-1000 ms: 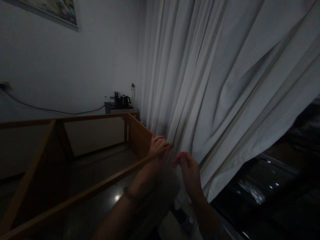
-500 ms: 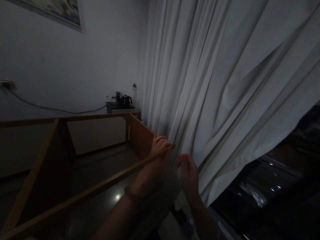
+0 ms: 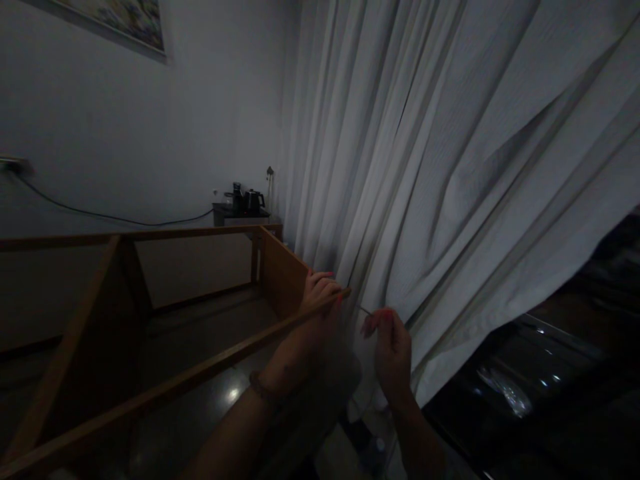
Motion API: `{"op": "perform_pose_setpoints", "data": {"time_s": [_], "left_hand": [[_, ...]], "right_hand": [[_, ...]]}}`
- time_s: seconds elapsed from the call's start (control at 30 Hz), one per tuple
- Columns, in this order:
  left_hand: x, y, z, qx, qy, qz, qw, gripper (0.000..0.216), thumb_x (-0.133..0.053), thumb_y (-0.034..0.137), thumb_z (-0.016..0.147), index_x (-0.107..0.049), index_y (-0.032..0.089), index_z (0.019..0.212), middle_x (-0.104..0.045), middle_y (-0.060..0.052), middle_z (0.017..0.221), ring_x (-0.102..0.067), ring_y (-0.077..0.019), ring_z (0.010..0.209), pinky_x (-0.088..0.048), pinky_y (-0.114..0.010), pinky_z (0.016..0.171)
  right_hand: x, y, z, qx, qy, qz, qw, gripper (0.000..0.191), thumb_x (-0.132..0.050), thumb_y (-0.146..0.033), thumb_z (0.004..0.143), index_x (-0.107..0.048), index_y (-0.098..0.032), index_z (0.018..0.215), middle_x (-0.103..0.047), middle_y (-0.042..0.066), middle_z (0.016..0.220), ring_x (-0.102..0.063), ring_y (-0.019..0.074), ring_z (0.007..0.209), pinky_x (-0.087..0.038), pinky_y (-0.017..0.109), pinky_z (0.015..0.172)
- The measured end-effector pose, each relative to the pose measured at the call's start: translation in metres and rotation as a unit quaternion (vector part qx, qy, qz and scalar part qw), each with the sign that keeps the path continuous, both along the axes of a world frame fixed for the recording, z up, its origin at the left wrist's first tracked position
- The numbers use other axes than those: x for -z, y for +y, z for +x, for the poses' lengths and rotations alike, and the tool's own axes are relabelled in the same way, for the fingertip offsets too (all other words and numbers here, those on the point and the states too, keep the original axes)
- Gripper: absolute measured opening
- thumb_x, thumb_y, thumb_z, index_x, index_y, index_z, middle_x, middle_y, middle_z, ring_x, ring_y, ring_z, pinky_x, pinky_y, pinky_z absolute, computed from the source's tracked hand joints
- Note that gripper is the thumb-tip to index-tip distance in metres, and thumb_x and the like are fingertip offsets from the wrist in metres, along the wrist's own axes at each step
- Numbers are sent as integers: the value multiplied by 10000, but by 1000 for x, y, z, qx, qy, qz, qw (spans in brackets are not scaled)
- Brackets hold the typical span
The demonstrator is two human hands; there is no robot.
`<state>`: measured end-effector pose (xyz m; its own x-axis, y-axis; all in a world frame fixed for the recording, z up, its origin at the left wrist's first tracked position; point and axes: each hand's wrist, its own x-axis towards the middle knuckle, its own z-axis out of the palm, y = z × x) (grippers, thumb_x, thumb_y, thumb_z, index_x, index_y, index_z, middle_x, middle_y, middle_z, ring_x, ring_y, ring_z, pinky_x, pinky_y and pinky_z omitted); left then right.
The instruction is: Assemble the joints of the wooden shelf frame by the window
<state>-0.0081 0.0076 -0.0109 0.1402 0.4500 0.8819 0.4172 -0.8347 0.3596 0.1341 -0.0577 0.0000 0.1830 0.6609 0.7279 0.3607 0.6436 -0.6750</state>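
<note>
A brown wooden frame (image 3: 200,373), like a shelf unit lying down with an upright divider, fills the lower left. My left hand (image 3: 320,293), with a bracelet at its wrist, is closed around the frame's near right corner, fingers over the end panel (image 3: 283,273). Just right of that corner, my right hand (image 3: 393,340) pinches a thin metal rod (image 3: 367,311). The rod points left toward the corner, with a small gap showing between them. Most of it is hidden in my fingers, so its full shape cannot be seen.
White curtains (image 3: 425,167) hang close behind and right of my hands. A small cabinet (image 3: 245,221) with a black kettle (image 3: 254,200) stands in the far corner. A black cord (image 3: 115,219) runs along the wall. Dark glossy surfaces (image 3: 550,360) lie at right.
My right hand has moved right, away from the frame's corner, and the thin rod now shows at its fingertips. My left hand keeps its hold on the corner.
</note>
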Motion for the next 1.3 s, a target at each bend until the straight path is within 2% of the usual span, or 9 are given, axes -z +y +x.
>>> {"op": "perform_pose_setpoints", "data": {"time_s": [0.2, 0.37, 0.53, 0.77, 0.9, 1.03, 1.17, 1.3], "left_hand": [[0, -1, -2, 8, 8, -6, 1000, 183, -385, 241, 984, -567, 235, 980, -630, -41, 991, -452, -235, 1196, -299, -502, 1120], [-1, -1, -3, 3, 21, 7, 1000, 142, -435, 261, 959, -568, 232, 999, -631, -41, 999, -462, -242, 1195, -244, -524, 1151], [-5, -1, -8, -8, 57, 3, 998, 132, -520, 275, 911, -584, 234, 1018, -647, -50, 1033, -486, -260, 1197, -257, -535, 1143], [-13, 2, -18, 2, 107, 22, 994, 306, -536, 359, 895, -564, 218, 1166, -644, -79, 1187, -484, -271, 1250, -249, -522, 1148], [-13, 4, -20, -5, 93, 59, 994, 432, -592, 449, 855, -532, 228, 1222, -614, -86, 1262, -451, -292, 1295, -200, -519, 1161], [-9, 8, -20, -6, 58, 29, 998, 566, -602, 529, 832, -462, 208, 1277, -605, -103, 1274, -438, -293, 1307, -193, -512, 1164], [-2, 11, -18, -3, 73, 4, 997, 353, -446, 460, 925, -508, 222, 1178, -590, -96, 1276, -396, -286, 1334, -194, -522, 1160], [-1, 9, -14, 2, 66, -6, 998, 297, -354, 419, 949, -518, 212, 1086, -594, -104, 1138, -381, -293, 1314, -254, -527, 1132]], "right_hand": [[-6, -2, 5, 3, -146, -12, 989, 421, -348, -426, 1020, -523, -212, 702, -519, -18, 616, -512, 130, 574, -384, 249, 566], [-9, -2, 4, 9, -179, 2, 984, 390, -349, -372, 1023, -507, -213, 704, -523, -21, 620, -517, 128, 577, -374, 250, 579], [-9, -1, 6, 2, -171, 9, 985, 377, -360, -350, 1023, -499, -212, 700, -512, -28, 621, -504, 121, 574, -370, 238, 580], [-9, 1, 9, -16, -183, 12, 983, 374, -369, -343, 1024, -505, -208, 703, -508, -36, 613, -505, 112, 566, -371, 227, 580], [-12, 1, 8, -20, -189, 28, 981, 362, -372, -320, 1024, -506, -207, 707, -513, -36, 620, -508, 108, 571, -375, 222, 587], [-13, 1, 7, -20, -194, 35, 980, 368, -366, -306, 1025, -500, -207, 697, -514, -37, 612, -512, 106, 563, -377, 217, 576], [-12, 4, 7, -14, -208, 46, 977, 353, -370, -302, 1024, -507, -208, 712, -525, -37, 616, -525, 107, 559, -386, 215, 567], [-11, 8, 9, -2, -233, 85, 969, 309, -394, -258, 1019, -529, -208, 745, -558, -31, 642, -555, 109, 584, -408, 212, 579]]}}
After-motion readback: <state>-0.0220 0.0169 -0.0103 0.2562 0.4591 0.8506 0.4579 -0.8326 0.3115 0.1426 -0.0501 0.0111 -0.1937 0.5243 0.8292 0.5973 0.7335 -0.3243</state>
